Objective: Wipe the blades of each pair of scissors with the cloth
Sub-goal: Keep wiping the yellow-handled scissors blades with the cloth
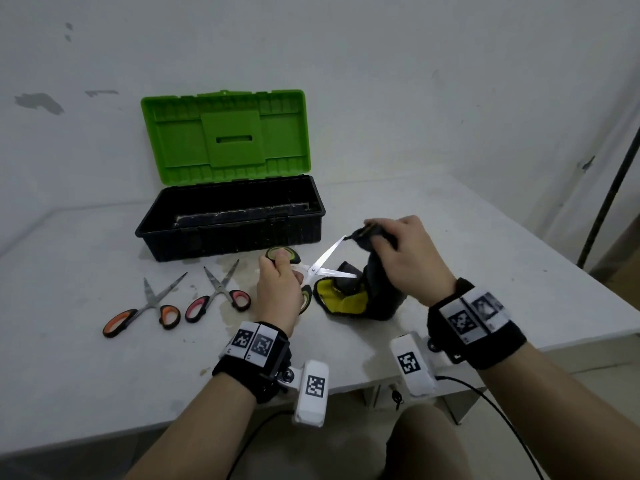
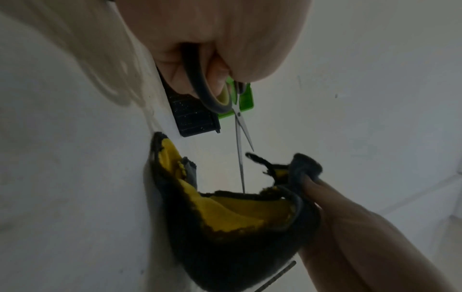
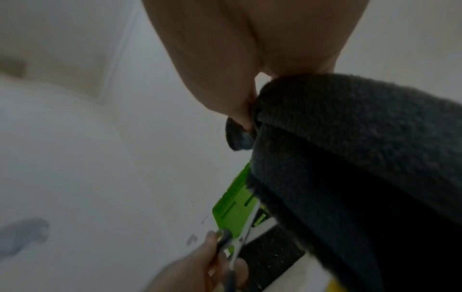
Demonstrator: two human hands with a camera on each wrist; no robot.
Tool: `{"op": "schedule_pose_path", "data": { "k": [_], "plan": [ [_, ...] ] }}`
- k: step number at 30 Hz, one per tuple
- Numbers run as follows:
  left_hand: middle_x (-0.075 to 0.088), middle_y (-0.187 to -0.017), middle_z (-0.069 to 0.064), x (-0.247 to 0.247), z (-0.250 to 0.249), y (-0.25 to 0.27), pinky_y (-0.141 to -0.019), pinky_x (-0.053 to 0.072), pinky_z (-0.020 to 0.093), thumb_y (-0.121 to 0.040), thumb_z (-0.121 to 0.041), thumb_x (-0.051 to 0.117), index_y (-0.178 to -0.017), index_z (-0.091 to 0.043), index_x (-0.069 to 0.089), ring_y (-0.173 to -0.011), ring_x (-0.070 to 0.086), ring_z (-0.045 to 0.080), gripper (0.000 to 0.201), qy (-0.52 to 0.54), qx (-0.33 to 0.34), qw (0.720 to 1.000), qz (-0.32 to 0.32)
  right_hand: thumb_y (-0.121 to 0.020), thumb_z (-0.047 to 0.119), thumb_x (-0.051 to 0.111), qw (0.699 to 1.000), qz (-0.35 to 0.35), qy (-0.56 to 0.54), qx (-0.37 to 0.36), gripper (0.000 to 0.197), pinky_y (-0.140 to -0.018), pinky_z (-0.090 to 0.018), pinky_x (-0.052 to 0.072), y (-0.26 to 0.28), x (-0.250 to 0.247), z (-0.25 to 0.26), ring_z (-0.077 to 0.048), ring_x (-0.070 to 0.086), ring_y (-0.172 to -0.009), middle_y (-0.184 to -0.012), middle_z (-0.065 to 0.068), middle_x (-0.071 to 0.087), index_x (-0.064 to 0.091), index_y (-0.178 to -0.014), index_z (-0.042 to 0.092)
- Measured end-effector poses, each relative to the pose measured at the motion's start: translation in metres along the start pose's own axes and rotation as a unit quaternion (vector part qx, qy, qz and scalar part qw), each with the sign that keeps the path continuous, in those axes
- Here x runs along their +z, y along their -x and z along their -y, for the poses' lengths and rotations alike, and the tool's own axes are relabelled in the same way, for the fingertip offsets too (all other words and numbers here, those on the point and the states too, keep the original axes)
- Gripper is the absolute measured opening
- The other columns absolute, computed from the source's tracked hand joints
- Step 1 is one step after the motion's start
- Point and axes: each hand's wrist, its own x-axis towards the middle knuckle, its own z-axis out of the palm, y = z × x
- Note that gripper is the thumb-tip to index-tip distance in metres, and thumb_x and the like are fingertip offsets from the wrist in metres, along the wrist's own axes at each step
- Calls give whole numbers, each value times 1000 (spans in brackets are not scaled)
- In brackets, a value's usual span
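My left hand [image 1: 278, 289] grips the green-and-black handles of a pair of scissors [image 1: 320, 266], held above the table with the blades spread apart. My right hand [image 1: 403, 252] pinches a dark grey cloth with a yellow inner side [image 1: 349, 299] at the tip of the upper blade; the rest of the cloth hangs down onto the table. In the left wrist view the scissors [image 2: 240, 126] point down toward the cloth [image 2: 237, 221]. The right wrist view is mostly filled by the cloth [image 3: 350, 158]. Two other pairs lie on the table: orange-handled scissors [image 1: 145, 308] and pink-handled scissors [image 1: 218, 292].
An open toolbox [image 1: 228, 220] with a black body and a raised green lid stands at the back of the white table [image 1: 104, 375]. A dark pole [image 1: 609, 199] leans at the far right. Stains mark the table around the lying scissors.
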Motion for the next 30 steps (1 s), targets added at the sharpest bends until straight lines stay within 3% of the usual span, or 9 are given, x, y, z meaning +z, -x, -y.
{"op": "schedule_pose_path", "data": {
  "k": [2, 4, 6, 8, 12, 19, 23, 26, 30],
  "plan": [
    [60, -78, 2, 5, -1, 3, -54, 41, 31, -107, -46, 30, -108, -20, 50, -56, 49, 16, 32, 3, -1, 1000, 3, -94, 16, 56, 997, 34, 52, -35, 31, -87, -17, 36, 5, 8, 4, -15, 53, -97, -109, -4, 55, 64, -123, 23],
    [60, -79, 2, 9, -3, 8, -55, 40, 31, -107, -46, 30, -110, -19, 50, -56, 49, 16, 33, 2, 4, 1000, 10, -91, 21, 62, 993, 61, 87, -47, 31, -89, -27, 45, 9, 19, 7, -18, 58, -100, -110, 0, 63, 62, -121, 26],
    [59, -79, 3, 11, -3, 11, -55, 39, 31, -107, -45, 31, -111, -17, 50, -57, 50, 16, 34, 6, 11, 1000, 14, -89, 28, 64, 988, 74, 115, -67, 22, -83, -35, 50, 13, 24, 12, -19, 60, -97, -104, 4, 67, 65, -111, 28],
    [59, -78, 3, 12, -4, 11, -52, 39, 29, -107, -44, 31, -110, -16, 50, -58, 50, 17, 34, 14, 12, 1000, 13, -89, 35, 64, 984, 79, 131, -93, 20, -77, -32, 48, 17, 27, 14, -17, 60, -95, -101, 5, 67, 71, -105, 26],
    [60, -79, 3, 13, -5, 10, -57, 40, 33, -107, -45, 31, -105, -19, 50, -59, 51, 16, 33, 20, 20, 999, 16, -90, 38, 63, 982, 52, 135, -124, 24, -68, -22, 34, 19, 32, 12, -16, 59, -90, -100, 5, 66, 74, -106, 24],
    [62, -78, 2, 11, -8, 12, -52, 39, 30, -108, -43, 31, -101, -21, 50, -56, 49, 14, 29, 5, 37, 999, 22, -91, 30, 61, 988, 17, 126, -84, 17, -72, -38, 50, -1, 26, 3, -20, 60, -82, -87, 1, 65, 75, -95, 22],
    [61, -76, 1, 8, -3, 14, -60, 41, 34, -107, -42, 30, -101, -21, 49, -59, 50, 15, 29, -23, 39, 999, 20, -89, 23, 65, 992, -34, 119, -31, 14, -72, -28, 42, -17, 7, -10, -23, 61, -83, -86, -6, 68, 77, -93, 16],
    [61, -76, 0, 6, -2, 9, -64, 41, 37, -107, -43, 30, -100, -21, 49, -61, 51, 17, 30, -16, 29, 999, 8, -87, 24, 68, 992, -63, 98, -54, 12, -68, -19, 33, -10, 2, -7, -16, 56, -77, -84, -2, 66, 75, -94, 17],
    [60, -76, 0, 11, -6, 10, -64, 42, 38, -107, -45, 31, -101, -20, 50, -63, 52, 19, 32, -14, 35, 999, 5, -87, 25, 69, 989, 0, 98, -113, 9, -67, -12, 38, 16, 14, 9, -10, 55, -73, -81, 7, 60, 76, -91, 21]
  ]
}}
